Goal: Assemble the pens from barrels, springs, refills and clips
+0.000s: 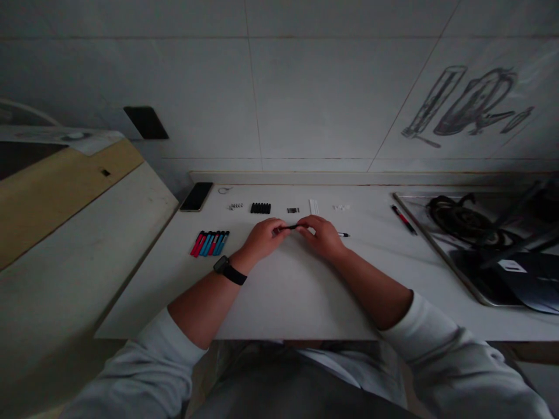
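My left hand [262, 237] and my right hand [324, 237] meet over the middle of the white table, fingertips pinched on a thin black pen part [292, 227] between them. Its ends are hidden by the fingers. Just beyond my right hand a slim piece with a black tip [345, 234] pokes out, partly covered. Behind the hands lie small springs [236, 206], a row of black pen grips [261, 208], small dark metallic pieces [293, 210], white sticks like refills [313, 206] and tiny white pieces [341, 207]. Red and blue pen barrels [210, 243] lie side by side to the left.
A phone [197, 196] and a small ring [224, 190] lie at the back left. On the right, a red and black pen [404, 220] rests beside a gas stove [469, 233]. A tiled wall [314, 99] closes off the table's back.
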Motion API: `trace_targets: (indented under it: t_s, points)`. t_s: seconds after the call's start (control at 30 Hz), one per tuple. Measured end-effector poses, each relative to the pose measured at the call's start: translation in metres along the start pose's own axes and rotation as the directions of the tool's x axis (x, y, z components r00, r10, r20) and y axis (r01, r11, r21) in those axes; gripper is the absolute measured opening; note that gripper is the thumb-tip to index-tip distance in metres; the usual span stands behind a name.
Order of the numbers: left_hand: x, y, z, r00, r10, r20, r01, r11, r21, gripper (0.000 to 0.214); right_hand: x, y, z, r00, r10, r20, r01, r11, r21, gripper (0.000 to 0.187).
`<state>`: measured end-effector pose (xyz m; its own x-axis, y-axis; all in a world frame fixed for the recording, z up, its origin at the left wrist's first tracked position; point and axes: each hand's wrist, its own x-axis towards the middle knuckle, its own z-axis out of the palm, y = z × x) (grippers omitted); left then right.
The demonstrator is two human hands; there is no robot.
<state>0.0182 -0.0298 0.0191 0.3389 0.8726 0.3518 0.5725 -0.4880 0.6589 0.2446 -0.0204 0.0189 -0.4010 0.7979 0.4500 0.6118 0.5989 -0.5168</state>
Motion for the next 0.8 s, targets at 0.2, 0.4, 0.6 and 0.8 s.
trace_targets:
  t_s: [0.2,0.4,0.6,0.8]
  points:
    - [0.004,-0.007,-0.002,0.992,-0.110,-0.069,0.110,0.994,-0.005,0.028,0.028,0.028,0.004,0.991,0.127,-0.052,-0.137,0.925,-0.355,0.035]
    - [0.005,-0.009,-0.001,0.991,-0.120,-0.065,0.120,0.993,0.000,0.030,0.040,0.040,0.015,0.989,0.146,0.008,-0.124,0.864,-0.488,0.038]
    - [0.005,-0.009,-0.001,0.989,-0.131,-0.067,0.132,0.991,0.008,0.029,0.036,0.039,0.013,0.988,0.141,0.063,-0.093,0.868,-0.488,0.031]
    - [0.005,-0.006,-0.003,0.990,-0.127,-0.068,0.129,0.992,0.013,0.027,0.026,0.032,0.005,0.991,0.084,0.100,-0.032,0.901,-0.434,0.022]
